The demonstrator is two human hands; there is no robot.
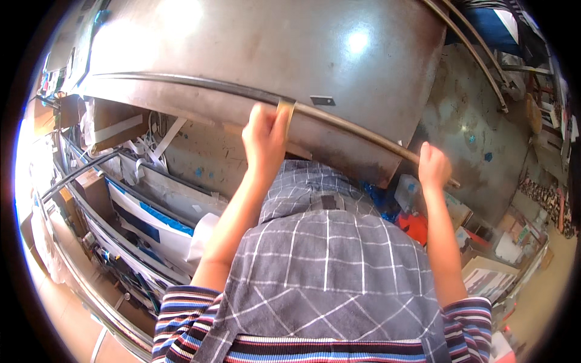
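Observation:
A long thin metal rod (357, 130) lies slantwise along the near side of a metal-topped table (242, 42). Its left stretch looks dark grey, its right stretch brownish. My left hand (265, 138) is closed on a small yellow strip (284, 114) folded against the rod near its middle; whether the strip is paper, tape or cloth I cannot tell. My right hand (434, 166) grips the rod close to its right end, which pokes out past the fist beyond the table's edge. Just behind the rod, a small dark flat plate with holes (322, 100) rests on the tabletop.
Below left stands a metal-framed rack (91, 212) with boards and sheets in its slots. Two more rods (475, 51) jut out at the upper right. An orange-red item (413, 227) and a clear plastic container (407, 192) sit under my right forearm. Boxes fill the lower right.

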